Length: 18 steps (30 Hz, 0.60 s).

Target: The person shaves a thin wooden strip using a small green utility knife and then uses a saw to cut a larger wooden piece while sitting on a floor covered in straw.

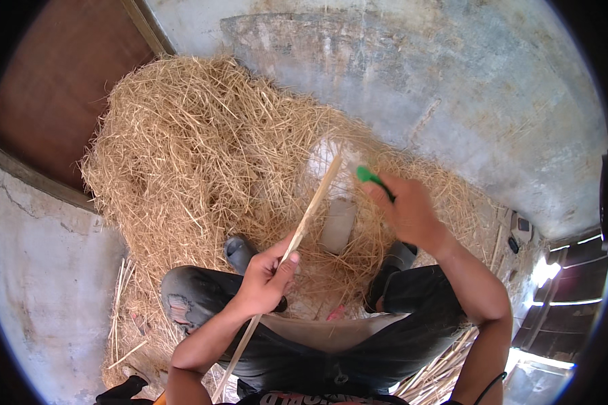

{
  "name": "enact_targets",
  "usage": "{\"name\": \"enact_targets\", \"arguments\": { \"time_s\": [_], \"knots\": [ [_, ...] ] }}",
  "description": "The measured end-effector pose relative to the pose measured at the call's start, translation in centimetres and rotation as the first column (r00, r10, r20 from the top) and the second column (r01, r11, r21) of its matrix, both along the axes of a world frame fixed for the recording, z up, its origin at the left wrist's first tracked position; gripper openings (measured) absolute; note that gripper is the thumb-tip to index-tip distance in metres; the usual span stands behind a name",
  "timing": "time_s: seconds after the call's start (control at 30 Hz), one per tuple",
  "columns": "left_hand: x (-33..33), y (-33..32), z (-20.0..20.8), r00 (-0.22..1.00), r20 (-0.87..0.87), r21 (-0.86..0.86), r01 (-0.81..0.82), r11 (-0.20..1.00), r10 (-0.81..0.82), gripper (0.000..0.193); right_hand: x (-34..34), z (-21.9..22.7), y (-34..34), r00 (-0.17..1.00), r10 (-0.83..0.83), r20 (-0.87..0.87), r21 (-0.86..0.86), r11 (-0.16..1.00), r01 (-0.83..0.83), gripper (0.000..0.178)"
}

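A big straw pile [182, 155] is heaped past the left shoe [238, 252]. Above the lap [385, 354] and straw-covered floor [309, 294], a slanted stick [315, 204] is gripped by the left fingers [286, 267], a green-handled tool [367, 175] by the right fingers [388, 188]. Behind, a grey wall [412, 67] is seen. The tool's tip is blurred.

Long, pale wooden strip [319, 196], thin and almost straight, slanting from lower left to upper right. Just beside its upper end, a green-and-black tool [368, 176] with blurred front part.
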State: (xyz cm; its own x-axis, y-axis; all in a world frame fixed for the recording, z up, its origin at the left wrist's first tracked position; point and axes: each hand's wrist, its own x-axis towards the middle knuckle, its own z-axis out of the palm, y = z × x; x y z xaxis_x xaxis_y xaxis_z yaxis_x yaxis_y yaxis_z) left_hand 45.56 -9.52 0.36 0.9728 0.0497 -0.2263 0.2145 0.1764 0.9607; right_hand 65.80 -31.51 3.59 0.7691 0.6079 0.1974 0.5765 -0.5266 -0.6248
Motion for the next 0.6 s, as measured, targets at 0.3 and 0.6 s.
{"name": "enact_targets", "arguments": {
  "time_s": [0.3,0.6],
  "knots": [
    [0.4,-0.1,-0.1,1.0,0.018,0.208,-0.008,0.978,0.005,0.05,-1.7,0.4,1.2,0.977,0.136,-0.164,0.196,0.975,-0.103,0.045],
    [0.3,-0.8,-1.2,0.999,0.041,0.235,-0.041,0.971,0.033,0.048,-4.7,0.7,1.8,0.967,0.245,-0.064,-0.143,0.957,-0.252,0.041]
  ]
}}
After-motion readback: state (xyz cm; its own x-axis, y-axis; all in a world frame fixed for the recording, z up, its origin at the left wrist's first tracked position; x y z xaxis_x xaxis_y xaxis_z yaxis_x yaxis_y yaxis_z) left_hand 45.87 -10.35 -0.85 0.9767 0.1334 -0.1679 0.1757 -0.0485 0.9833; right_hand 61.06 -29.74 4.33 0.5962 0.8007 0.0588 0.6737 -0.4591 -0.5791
